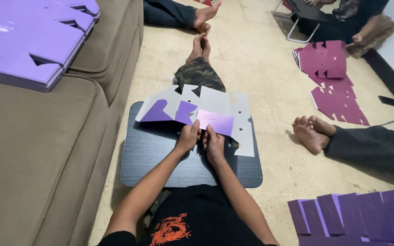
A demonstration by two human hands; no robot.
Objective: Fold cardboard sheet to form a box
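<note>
Both hands, left (pixel 187 139) and right (pixel 214 145), are pinching closed on the near edge of the card blank (pixel 206 111) lying on the lap surface (pixel 160 159); judging it light, thin, crease-prone — best gripped near folds.

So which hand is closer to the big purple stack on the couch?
Left. The left hand presses the folded cardboard sheet on the side towards the couch and its purple stack; the right hand sits just beside it, farther from the stack.
</note>
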